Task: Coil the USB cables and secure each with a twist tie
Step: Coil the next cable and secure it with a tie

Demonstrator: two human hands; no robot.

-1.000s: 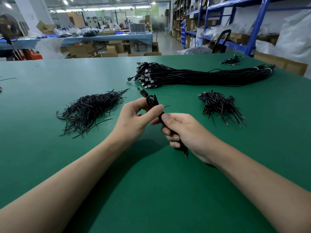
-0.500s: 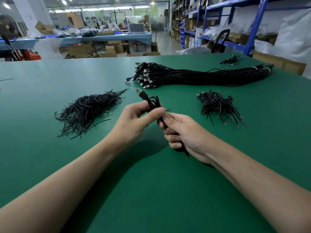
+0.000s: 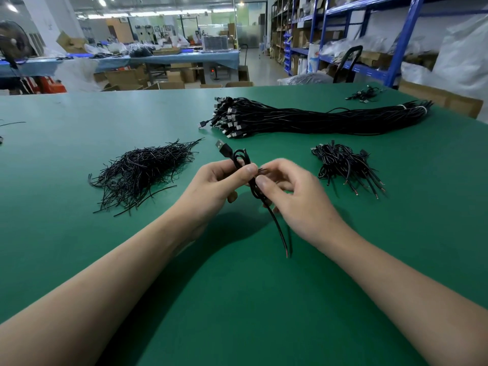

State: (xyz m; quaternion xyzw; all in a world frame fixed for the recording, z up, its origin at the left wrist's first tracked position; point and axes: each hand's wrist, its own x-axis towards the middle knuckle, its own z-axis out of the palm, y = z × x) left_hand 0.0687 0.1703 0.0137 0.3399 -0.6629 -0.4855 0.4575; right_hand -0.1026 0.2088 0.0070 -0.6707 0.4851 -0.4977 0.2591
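Observation:
A coiled black USB cable (image 3: 239,159) is held above the green table (image 3: 79,143), its plug pointing up and left and its bare end hanging down toward me. My left hand (image 3: 214,184) pinches the coil between thumb and fingers. My right hand (image 3: 293,194) pinches a thin black twist tie (image 3: 262,169) at the coil's middle. A heap of loose twist ties (image 3: 142,171) lies to the left. A long bundle of uncoiled USB cables (image 3: 303,118) lies beyond my hands. Several coiled cables (image 3: 343,165) are piled at the right.
A few stray cables (image 3: 365,95) lie near the table's far right edge. Beyond the table stand blue shelving (image 3: 404,38), cardboard boxes (image 3: 441,97) and another long workbench (image 3: 169,58).
My right hand has let go of the cable's lower part and risen, fingers opened out, to pinch the tie at the coil. The cable's bare tail now hangs free.

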